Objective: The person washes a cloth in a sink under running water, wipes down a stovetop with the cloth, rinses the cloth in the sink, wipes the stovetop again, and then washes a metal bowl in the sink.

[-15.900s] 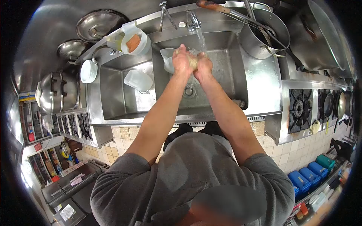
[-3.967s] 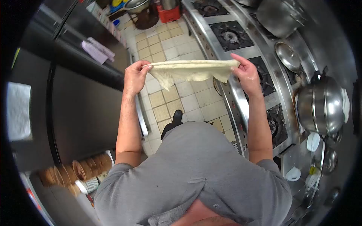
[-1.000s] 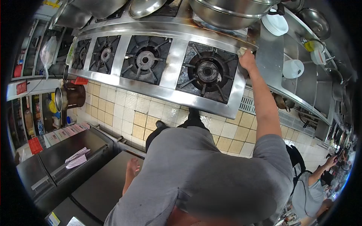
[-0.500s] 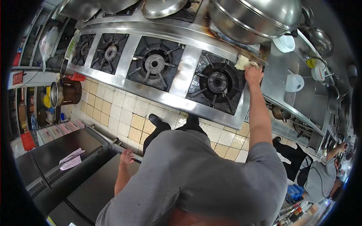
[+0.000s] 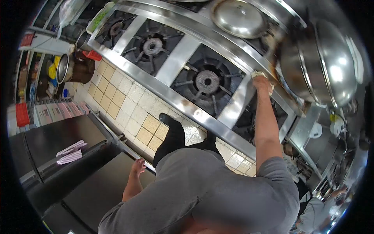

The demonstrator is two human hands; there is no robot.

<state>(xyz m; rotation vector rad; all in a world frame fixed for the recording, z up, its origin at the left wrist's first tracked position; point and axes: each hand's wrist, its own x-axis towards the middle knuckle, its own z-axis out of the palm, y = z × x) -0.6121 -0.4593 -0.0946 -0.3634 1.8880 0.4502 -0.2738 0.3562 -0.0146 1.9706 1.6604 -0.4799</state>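
Fingers of our right hand [image 5: 262,83] were bent over a pale cloth [image 5: 257,73], gripping it on the stove [image 5: 181,61] near the pot [image 5: 336,66]. Our left hand [image 5: 138,166] hung well apart, loosely curled and empty.

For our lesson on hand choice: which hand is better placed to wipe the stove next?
Probably the right hand: it holds the cloth at the stove, while the left hand looks empty and farther from it.

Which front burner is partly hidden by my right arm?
The rightmost front burner: your right arm crosses over it, while the other three burners show clear of it.
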